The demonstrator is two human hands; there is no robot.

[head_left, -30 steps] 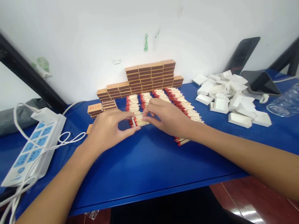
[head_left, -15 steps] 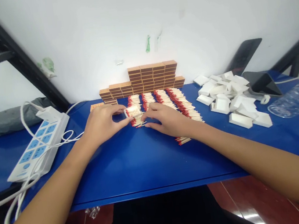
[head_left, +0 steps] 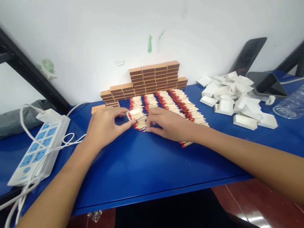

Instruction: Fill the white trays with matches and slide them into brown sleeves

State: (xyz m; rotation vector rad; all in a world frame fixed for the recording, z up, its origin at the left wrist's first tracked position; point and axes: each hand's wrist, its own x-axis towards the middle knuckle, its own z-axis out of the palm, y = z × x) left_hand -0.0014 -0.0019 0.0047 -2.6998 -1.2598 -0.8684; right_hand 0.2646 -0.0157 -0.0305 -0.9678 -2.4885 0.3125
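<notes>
My left hand (head_left: 105, 125) grips a small white matchbox tray (head_left: 128, 116) between thumb and fingers. Red-tipped matches (head_left: 135, 113) lie inside that tray, which is held above the leftmost row of loose matches (head_left: 136, 102). Just right of it, my right hand (head_left: 166, 123) is pinched at the near end of this row, on a match (head_left: 144, 131) whose far part its fingertips cover. More rows of matches (head_left: 167, 102) spread to the right, partly hidden by my right hand and wrist.
Matchboxes (head_left: 155, 77) are stacked against the wall behind the rows. A heap of white trays (head_left: 230, 91) lies to the right, near a dark phone-like device (head_left: 266, 83) and a clear plastic bottle (head_left: 300, 102). On the left are a power strip (head_left: 39, 148) and white cables (head_left: 24, 196).
My right hand has drawn back from the tray and down to the near end of the leftmost match row. My left hand and the tray have stayed nearly still.
</notes>
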